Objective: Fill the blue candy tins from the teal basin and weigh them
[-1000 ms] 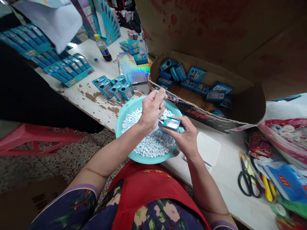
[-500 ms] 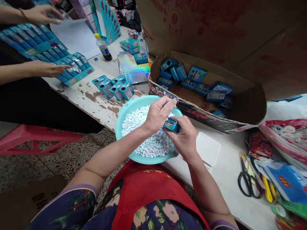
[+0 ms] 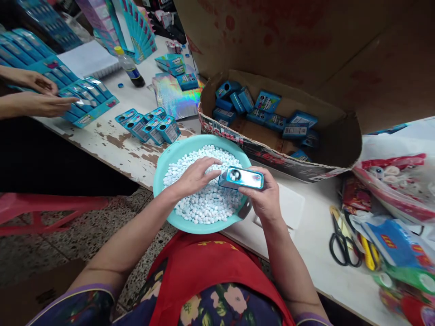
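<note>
While your left hand lay palm down with fingers spread loosely in the white candies, your right hand was clamped around a small blue box, held level just above the right side of the pile. Those candies filled a teal bowl that sat at the near edge of the desk. Behind the bowl, an open cardboard carton held a loose scatter of more blue boxes. To the left, four similar boxes stood in a row on the worn desk top. Farther left, another person's hands rested on a display tray of blue packs. A dark bottle stood beyond them, and scissors lay to your right.
</note>
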`<state>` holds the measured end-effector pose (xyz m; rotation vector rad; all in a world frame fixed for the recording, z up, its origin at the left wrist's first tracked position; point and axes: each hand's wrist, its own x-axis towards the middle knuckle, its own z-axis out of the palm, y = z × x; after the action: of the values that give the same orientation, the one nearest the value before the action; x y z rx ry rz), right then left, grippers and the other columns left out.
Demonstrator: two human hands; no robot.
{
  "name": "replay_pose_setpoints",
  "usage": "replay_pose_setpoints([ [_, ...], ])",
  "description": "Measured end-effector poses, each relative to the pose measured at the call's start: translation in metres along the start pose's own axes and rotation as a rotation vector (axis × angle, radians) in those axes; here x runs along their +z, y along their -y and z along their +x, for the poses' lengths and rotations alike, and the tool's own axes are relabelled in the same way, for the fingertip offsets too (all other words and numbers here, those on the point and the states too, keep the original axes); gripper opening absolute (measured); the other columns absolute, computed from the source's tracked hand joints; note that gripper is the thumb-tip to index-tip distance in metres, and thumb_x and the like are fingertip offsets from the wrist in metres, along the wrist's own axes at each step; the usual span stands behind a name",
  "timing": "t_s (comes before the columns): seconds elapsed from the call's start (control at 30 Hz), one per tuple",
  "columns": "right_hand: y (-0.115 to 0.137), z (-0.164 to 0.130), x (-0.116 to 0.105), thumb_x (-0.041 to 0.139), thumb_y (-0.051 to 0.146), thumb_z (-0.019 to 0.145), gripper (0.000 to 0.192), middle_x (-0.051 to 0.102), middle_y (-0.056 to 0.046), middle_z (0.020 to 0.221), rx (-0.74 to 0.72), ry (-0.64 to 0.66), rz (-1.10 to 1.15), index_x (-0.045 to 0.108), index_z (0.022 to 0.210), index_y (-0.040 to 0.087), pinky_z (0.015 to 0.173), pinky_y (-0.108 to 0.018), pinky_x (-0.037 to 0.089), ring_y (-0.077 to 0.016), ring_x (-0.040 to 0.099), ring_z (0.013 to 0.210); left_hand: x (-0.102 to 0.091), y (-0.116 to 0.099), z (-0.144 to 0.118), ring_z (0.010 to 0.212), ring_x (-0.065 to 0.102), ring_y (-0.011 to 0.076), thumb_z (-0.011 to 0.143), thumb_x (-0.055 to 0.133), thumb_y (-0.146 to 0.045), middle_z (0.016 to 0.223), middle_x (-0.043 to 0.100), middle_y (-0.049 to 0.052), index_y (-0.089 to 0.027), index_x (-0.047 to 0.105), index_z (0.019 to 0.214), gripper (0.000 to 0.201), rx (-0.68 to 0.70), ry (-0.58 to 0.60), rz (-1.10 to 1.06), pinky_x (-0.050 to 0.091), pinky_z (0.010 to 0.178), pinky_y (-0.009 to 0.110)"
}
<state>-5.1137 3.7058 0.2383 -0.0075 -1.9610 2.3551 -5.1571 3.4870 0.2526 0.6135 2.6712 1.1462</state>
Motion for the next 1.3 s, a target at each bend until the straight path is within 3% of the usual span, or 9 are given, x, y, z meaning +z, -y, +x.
replay_pose_setpoints([
  [0.13, 0.003, -0.002, 0.004, 0.091, 0.027, 0.049, 0.051, 0.067, 0.005, 0.090, 0.039, -0.066, 0.114, 0.066, 0.093, 0.026, 0.073, -0.025, 0.052, -0.0119, 0.063, 0.078, 0.007, 0.005, -0.004, 0.119, 0.054, 0.0240, 0.096, 0.038, -0.051, 0.125, 0.061, 0.007, -0.022, 0.057, 0.120, 0.043, -0.028, 0.029, 0.111, 0.040, 0.103, 0.040],
  [0.23, 0.014, -0.005, -0.010, 0.090, 0.024, 0.048, 0.050, 0.068, 0.004, 0.088, 0.026, -0.172, 0.117, 0.066, 0.093, 0.024, 0.072, -0.024, 0.052, -0.0118, 0.063, 0.075, 0.015, 0.006, -0.008, 0.116, 0.053, 0.0264, 0.096, 0.038, -0.050, 0.124, 0.060, 0.009, -0.021, 0.056, 0.123, 0.044, -0.023, 0.142, 0.259, 0.040, 0.100, 0.041],
  [0.43, 0.019, -0.027, -0.095, 0.088, 0.026, 0.050, 0.051, 0.065, 0.003, 0.086, -0.214, -0.611, -0.150, 0.064, 0.094, 0.021, 0.078, -0.028, 0.051, -0.0122, 0.062, 0.076, 0.031, -0.003, -0.014, 0.105, 0.053, 0.0290, 0.096, 0.038, -0.040, 0.109, 0.058, 0.013, -0.017, 0.058, 0.113, 0.035, -0.014, 0.228, 0.505, 0.043, 0.088, 0.041],
  [0.53, 0.000, -0.043, -0.129, 0.088, 0.030, 0.051, 0.050, 0.065, 0.002, 0.086, -0.152, -0.670, -0.361, 0.064, 0.093, 0.019, 0.078, -0.031, 0.052, -0.0143, 0.063, 0.078, 0.034, -0.003, -0.010, 0.097, 0.057, 0.0264, 0.094, 0.040, -0.038, 0.106, 0.059, 0.011, -0.017, 0.059, 0.104, 0.030, -0.060, 0.249, 0.388, 0.046, 0.079, 0.037],
  [0.7, -0.026, -0.062, -0.149, 0.085, 0.040, 0.054, 0.056, 0.066, -0.005, 0.100, -0.059, -0.674, -0.423, 0.062, 0.100, 0.018, 0.088, -0.038, 0.051, -0.0198, 0.064, 0.094, 0.024, -0.003, -0.001, 0.085, 0.060, 0.0216, 0.086, 0.051, -0.042, 0.094, 0.066, 0.006, -0.021, 0.063, 0.086, 0.024, -0.100, 0.179, 0.026, 0.045, 0.075, 0.033],
  [0.83, -0.018, -0.073, -0.167, 0.081, 0.048, 0.062, 0.062, 0.063, -0.008, 0.117, -0.178, -0.662, -0.295, 0.058, 0.113, 0.021, 0.100, -0.042, 0.046, -0.0208, 0.061, 0.110, 0.006, -0.006, 0.002, 0.053, 0.043, 0.0115, 0.074, 0.068, -0.039, 0.063, 0.055, 0.001, -0.021, 0.063, 0.075, 0.019, -0.369, -0.002, -0.502, 0.030, 0.046, 0.024],
  [0.97, -0.005, -0.085, -0.190, 0.068, 0.053, 0.078, 0.044, 0.066, -0.005, 0.102, -0.181, -0.871, -0.242, 0.061, 0.105, 0.019, 0.094, -0.041, 0.049, -0.0147, 0.066, 0.091, -0.005, -0.006, 0.006, 0.048, 0.034, 0.0064, 0.076, 0.067, -0.034, 0.064, 0.053, 0.001, -0.020, 0.062, 0.079, 0.016, -0.615, -0.138, -0.985, 0.012, 0.041, 0.023],
  [1.1, -0.008, -0.093, -0.202, 0.072, 0.047, 0.076, 0.038, 0.067, -0.002, 0.092, -0.146, -0.983, -0.258, 0.063, 0.098, 0.017, 0.086, -0.035, 0.053, -0.0110, 0.066, 0.078, -0.006, -0.006, 0.010, 0.049, 0.031, 0.0055, 0.082, 0.064, -0.036, 0.063, 0.050, 0.001, -0.018, 0.058, 0.076, 0.021, -0.698, -0.115, -1.044, 0.012, 0.041, 0.023],
  [1.3, -0.017, -0.096, -0.196, 0.074, 0.049, 0.072, 0.041, 0.067, -0.001, 0.086, -0.077, -0.997, -0.221, 0.063, 0.093, 0.015, 0.081, -0.032, 0.054, -0.0103, 0.066, 0.073, -0.005, -0.006, 0.013, 0.051, 0.031, 0.0064, 0.078, 0.071, -0.043, 0.060, 0.044, -0.001, -0.019, 0.049, 0.072, 0.033, -0.670, -0.229, -1.076, 0.015, 0.044, 0.024],
])
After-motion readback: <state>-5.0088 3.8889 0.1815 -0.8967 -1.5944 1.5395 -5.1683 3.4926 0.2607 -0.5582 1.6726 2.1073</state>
